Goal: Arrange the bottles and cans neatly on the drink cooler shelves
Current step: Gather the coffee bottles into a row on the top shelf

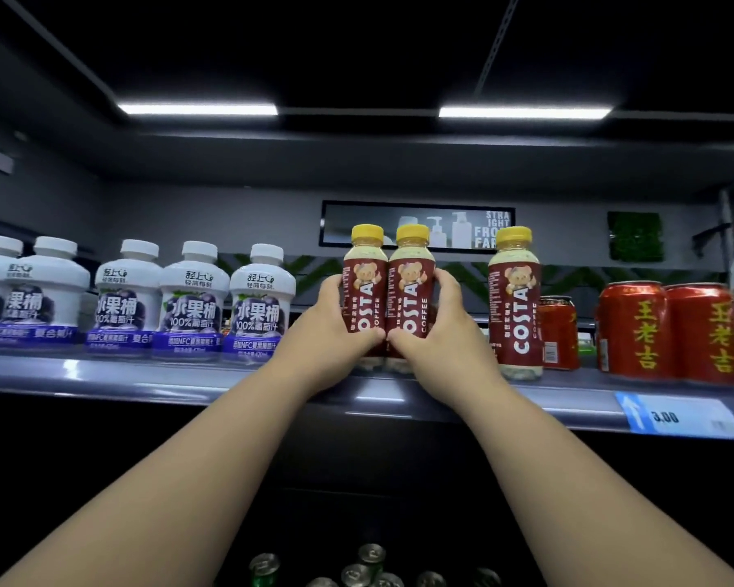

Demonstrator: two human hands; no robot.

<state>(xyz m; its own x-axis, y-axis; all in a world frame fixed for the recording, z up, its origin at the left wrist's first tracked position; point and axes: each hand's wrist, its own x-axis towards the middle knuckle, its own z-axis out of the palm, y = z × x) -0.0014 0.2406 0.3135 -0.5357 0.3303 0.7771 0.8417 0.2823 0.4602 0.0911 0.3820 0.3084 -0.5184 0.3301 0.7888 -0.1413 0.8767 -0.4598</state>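
Two Costa coffee bottles with yellow caps stand side by side on the grey cooler shelf (102, 377). My left hand (327, 332) grips the left Costa bottle (363, 290). My right hand (441, 328) grips the right Costa bottle (410, 290); the two bottles touch. A third Costa bottle (514, 302) stands alone a little to the right. Both hands hide the lower parts of the held bottles.
Several white grape-juice bottles (191, 302) line the shelf's left side. Red herbal-tea cans (670, 328) stand to the right, one smaller-looking can (558, 332) behind the third Costa. A price tag (681, 417) hangs on the shelf edge. Can tops (369, 561) show on a lower shelf.
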